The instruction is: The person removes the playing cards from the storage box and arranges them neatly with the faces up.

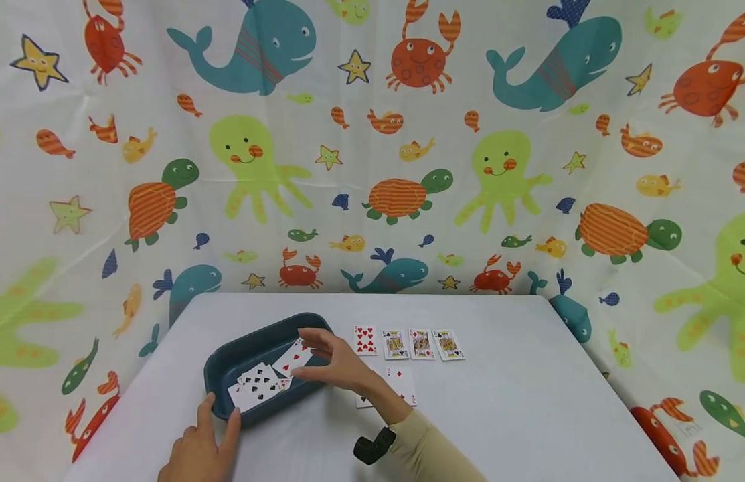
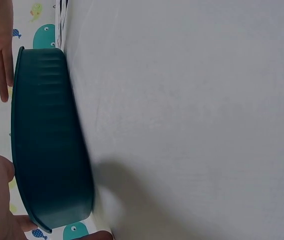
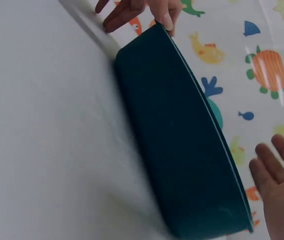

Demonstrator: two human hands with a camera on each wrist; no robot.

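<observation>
A dark teal tray (image 1: 270, 329) stands tilted in plan on the white table, with several playing cards (image 1: 258, 388) lying in a loose heap inside, black spades among them. Another card with red pips (image 1: 294, 358) lies beside that heap, partly behind the right hand. My left hand (image 1: 202, 445) holds the tray's near left corner, thumb and fingers spread about the rim. Over the tray's right end my right hand (image 1: 330, 361) hovers, fingers apart and nothing seen between them. Its relaxed fingers (image 3: 271, 162) also show in the right wrist view, beside the tray's rim.
Right of the tray, a row of face-up cards holds a red heart card (image 1: 365, 341) and three court cards (image 1: 422, 344). Nearer, a diamond card (image 1: 402, 383) lies partly under my forearm's line of sight. A patterned sea-animal curtain (image 1: 402, 154) hangs behind the table (image 1: 517, 402).
</observation>
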